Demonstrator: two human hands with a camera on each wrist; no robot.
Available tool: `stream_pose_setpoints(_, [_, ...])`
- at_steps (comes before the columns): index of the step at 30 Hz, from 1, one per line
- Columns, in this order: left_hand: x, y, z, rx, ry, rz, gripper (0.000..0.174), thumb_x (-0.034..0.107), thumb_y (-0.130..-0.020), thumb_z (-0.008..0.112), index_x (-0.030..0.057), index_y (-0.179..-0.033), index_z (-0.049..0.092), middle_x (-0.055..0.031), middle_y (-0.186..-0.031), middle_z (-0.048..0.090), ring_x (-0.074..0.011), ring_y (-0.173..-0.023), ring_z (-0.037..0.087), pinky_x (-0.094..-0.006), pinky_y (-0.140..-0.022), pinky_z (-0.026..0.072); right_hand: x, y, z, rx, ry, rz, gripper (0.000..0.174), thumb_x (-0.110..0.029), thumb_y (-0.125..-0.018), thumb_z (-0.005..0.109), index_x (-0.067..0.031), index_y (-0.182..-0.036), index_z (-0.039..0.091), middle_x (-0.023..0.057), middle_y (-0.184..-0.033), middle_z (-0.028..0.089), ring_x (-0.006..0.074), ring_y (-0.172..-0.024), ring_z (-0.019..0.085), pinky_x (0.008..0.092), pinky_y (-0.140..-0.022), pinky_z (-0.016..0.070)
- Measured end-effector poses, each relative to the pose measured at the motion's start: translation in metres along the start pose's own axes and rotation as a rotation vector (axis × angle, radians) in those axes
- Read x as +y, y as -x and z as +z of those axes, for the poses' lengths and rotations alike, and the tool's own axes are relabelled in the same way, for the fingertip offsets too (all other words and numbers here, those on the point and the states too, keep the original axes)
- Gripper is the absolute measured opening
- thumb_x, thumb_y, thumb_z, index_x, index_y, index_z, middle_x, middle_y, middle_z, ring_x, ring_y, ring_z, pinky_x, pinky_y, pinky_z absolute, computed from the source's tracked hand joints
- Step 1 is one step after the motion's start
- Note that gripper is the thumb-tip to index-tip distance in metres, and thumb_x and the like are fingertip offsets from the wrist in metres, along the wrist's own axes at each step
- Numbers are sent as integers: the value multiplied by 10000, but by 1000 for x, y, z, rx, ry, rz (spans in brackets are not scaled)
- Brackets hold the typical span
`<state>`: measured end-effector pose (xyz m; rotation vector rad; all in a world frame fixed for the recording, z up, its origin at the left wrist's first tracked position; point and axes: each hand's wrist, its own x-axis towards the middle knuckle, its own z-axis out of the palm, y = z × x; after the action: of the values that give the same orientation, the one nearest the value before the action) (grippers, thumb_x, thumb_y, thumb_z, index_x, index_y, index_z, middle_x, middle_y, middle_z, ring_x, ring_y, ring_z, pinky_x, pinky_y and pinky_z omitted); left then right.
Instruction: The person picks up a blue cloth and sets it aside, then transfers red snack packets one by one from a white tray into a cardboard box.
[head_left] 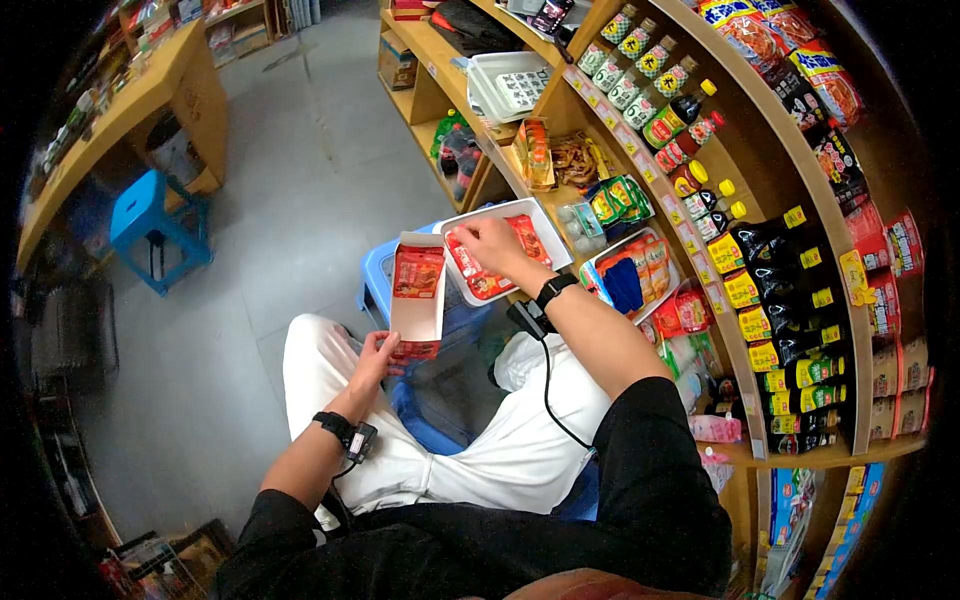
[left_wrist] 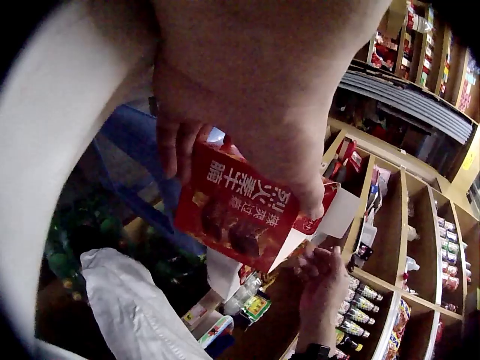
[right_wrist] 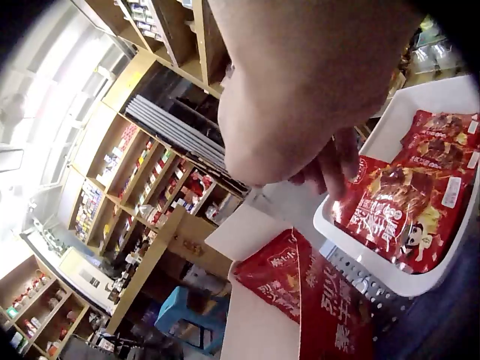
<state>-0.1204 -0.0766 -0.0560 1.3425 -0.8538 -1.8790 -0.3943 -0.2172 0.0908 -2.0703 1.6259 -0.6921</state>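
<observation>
My left hand (head_left: 376, 362) grips the lower end of a red and white cardboard box (left_wrist: 232, 206), its flaps open. Red snack packets (head_left: 417, 272) show inside the box. To its right, a white plastic tray (right_wrist: 390, 276) holds more red snack packets, lying flat and overlapping. My right hand (head_left: 492, 245) is over the tray's near-left end, its curled fingers (right_wrist: 330, 171) at the edge of a red snack packet (right_wrist: 362, 174) and pinching it. The thumb is hidden in the right wrist view.
The tray sits over a blue stool (head_left: 377, 278), between my knees and the shelves. On the right, a wooden shelf (head_left: 735, 330) carries bottles and packaged food. Another blue stool (head_left: 150, 215) stands on the grey floor (head_left: 285, 200). A white bag (left_wrist: 131, 300) hangs near my leg.
</observation>
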Motion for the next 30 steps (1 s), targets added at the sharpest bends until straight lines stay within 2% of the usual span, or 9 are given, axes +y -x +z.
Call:
stream_pose_setpoints(2, [3,3,1,-12,2,-3,627,503,-924,623,47,-1294,406,-132,-1035,634,-204,-802,635,-331,-671,537,11,0,0,64,16,16,350,-332,-896,582,-18,-762,660,206,-776,672,388,-763,659,468,-688,514])
stream_pose_setpoints(4, [7,7,3,-21,-10,-38,632,508,-919,627,52,-1297,406,-122,-1033,634,-199,-819,631,-328,-687,530,25,-2,-3,83,179,117,301,-332,-861,649,-42,-887,721,187,-854,701,364,-814,676,441,-731,526])
stream_pose_setpoints(5, [11,9,4,-26,-9,-25,633,511,-917,629,56,-1298,408,-118,-1032,635,-196,-828,629,-330,-697,526,31,-3,-6,14,96,227,296,-317,-844,651,-36,-912,717,189,-890,706,366,-839,678,448,-760,532])
stream_pose_setpoints(8, [25,23,11,-31,-40,17,639,527,-911,631,58,-1291,421,-110,-1041,634,-194,-858,624,-331,-713,521,57,-6,-4,129,208,202,317,-289,-809,651,-14,-965,671,198,-937,700,376,-898,669,448,-791,534])
stream_pose_setpoints(13, [12,10,3,-40,-44,-15,667,547,-902,635,55,-1295,416,-118,-1078,626,-205,-872,638,-335,-720,528,75,-8,-10,119,300,285,349,-298,-775,675,-17,-982,664,208,-996,690,385,-961,652,448,-818,523])
stream_pose_setpoints(15, [12,11,3,-48,-37,-20,677,551,-899,638,55,-1301,414,-123,-1088,623,-207,-871,640,-335,-720,528,79,-5,-11,44,281,332,365,-269,-797,681,26,-1010,649,261,-1047,674,423,-998,644,501,-866,516])
stream_pose_setpoints(19, [8,6,1,-60,-18,-22,702,556,-891,646,53,-1318,404,-136,-1088,625,-211,-872,640,-333,-719,528,95,-6,4,24,322,274,404,-276,-786,694,11,-1056,608,238,-1024,677,404,-986,641,464,-845,513])
stream_pose_setpoints(24, [-13,-13,-8,-41,-35,-19,696,531,-897,645,46,-1327,392,-148,-1066,638,-217,-835,646,-343,-698,534,83,-1,9,-239,357,290,590,-329,-722,813,41,-1103,556,275,-1088,643,415,-1043,623,469,-868,507])
stream_pose_setpoints(30, [-4,-5,-3,-33,-28,-18,698,525,-900,645,41,-1330,384,-150,-1064,638,-217,-840,654,-333,-686,537,56,5,3,-302,392,329,614,-257,-687,833,39,-1133,532,268,-1103,637,404,-1075,616,465,-884,507])
